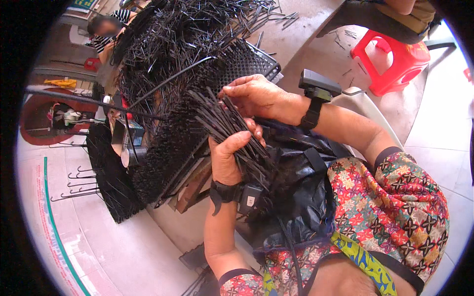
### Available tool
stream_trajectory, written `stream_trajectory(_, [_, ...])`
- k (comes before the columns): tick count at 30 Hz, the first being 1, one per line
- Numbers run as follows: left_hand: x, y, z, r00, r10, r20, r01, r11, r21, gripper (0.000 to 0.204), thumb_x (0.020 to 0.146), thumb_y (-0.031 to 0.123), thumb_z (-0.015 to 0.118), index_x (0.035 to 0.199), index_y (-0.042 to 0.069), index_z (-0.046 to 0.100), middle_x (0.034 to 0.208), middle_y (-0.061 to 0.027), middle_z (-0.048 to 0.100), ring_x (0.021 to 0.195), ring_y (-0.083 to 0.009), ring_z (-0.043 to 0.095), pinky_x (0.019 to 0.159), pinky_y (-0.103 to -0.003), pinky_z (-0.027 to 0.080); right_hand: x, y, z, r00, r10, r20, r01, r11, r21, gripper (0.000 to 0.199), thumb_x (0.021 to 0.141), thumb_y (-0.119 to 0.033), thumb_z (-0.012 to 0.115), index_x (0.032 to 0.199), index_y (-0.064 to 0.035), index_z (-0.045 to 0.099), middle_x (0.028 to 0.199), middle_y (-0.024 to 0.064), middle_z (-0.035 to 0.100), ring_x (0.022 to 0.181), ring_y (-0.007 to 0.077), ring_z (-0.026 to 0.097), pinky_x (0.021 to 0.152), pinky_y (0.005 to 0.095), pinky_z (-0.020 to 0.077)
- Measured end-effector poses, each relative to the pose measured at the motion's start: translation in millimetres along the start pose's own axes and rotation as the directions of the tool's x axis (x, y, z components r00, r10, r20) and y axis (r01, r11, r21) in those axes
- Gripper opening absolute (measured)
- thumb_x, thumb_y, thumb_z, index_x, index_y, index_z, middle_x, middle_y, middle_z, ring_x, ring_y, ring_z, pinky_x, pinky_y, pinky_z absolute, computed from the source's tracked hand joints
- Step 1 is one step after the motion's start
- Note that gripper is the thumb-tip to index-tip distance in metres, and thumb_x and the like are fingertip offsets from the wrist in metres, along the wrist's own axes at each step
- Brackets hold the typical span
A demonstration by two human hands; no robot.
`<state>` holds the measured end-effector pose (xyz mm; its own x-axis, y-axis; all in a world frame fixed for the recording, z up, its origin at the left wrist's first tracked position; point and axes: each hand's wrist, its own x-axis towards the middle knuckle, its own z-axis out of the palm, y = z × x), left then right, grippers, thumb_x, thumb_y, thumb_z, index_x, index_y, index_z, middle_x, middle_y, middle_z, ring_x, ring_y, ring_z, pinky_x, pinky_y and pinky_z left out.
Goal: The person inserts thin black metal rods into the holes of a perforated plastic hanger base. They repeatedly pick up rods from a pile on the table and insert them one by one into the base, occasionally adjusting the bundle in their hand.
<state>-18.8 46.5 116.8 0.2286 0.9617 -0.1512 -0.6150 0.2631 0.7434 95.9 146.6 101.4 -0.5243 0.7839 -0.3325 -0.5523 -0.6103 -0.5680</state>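
Note:
My left hand grips a thick bundle of thin black rods, held slanting up to the left. My right hand rests on the upper end of the same bundle, fingers pinching some of the rods. Just beyond the bundle lies a black perforated tray bristling with upright rods. Both wrists wear black bands with small devices. A black plastic sheet lies across my lap under the hands.
A large heap of loose black rods covers the table behind. Another dense rod block leans at the left. A red plastic stool stands at the upper right. A person in a striped shirt sits far left.

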Motion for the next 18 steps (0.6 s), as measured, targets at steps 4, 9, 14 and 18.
stream_trajectory(4, [-5.4,-23.8,-26.1,0.988,-0.113,-0.105,0.126,0.984,0.123,0.042,0.064,0.006,0.063,0.103,-0.001,0.051,0.079,-0.0114,0.058,0.067,-0.0247,0.058,0.059,-0.036,0.051,8.1,10.4,-18.8,0.991,-0.073,-0.115,0.024,0.927,-0.375,0.014,0.085,-0.011,0.06,0.088,0.0024,0.06,0.076,0.0089,0.062,0.058,0.0168,0.059,0.049,0.0294,0.0485])
stream_trajectory(9, [-12.5,-53.8,-49.4,0.983,-0.141,-0.117,0.155,0.981,0.119,0.028,0.061,0.003,0.064,0.087,-0.004,0.058,0.074,-0.0113,0.06,0.066,-0.0238,0.06,0.058,-0.034,0.052,16.2,-3.1,-32.6,0.892,-0.451,0.036,0.397,0.743,-0.539,0.014,0.087,-0.01,0.057,0.089,0.0031,0.059,0.076,0.0073,0.062,0.056,0.0111,0.057,0.05,0.0235,0.0494])
stream_trajectory(14, [-3.9,-73.4,-60.9,0.97,-0.161,-0.18,0.159,0.987,-0.027,0.024,0.064,-0.002,0.064,0.088,-0.005,0.058,0.076,-0.0108,0.061,0.067,-0.0237,0.062,0.062,-0.037,0.054,38.0,-20.1,-36.4,0.742,-0.627,0.238,0.61,0.483,-0.628,0.017,0.087,-0.004,0.054,0.101,0.0055,0.056,0.078,0.0083,0.062,0.062,0.0111,0.06,0.057,0.0222,0.0514])
stream_trajectory(18, [-2.0,-78.1,-59.3,0.974,-0.154,-0.168,0.151,0.988,-0.03,0.024,0.065,-0.003,0.064,0.089,-0.003,0.057,0.076,-0.0106,0.061,0.067,-0.0225,0.062,0.062,-0.037,0.054,57.8,-15.1,-30.0,0.607,-0.675,0.419,0.702,0.209,-0.681,0.017,0.087,-0.003,0.054,0.102,0.0038,0.057,0.08,0.007,0.064,0.069,0.0112,0.063,0.063,0.0218,0.0524])
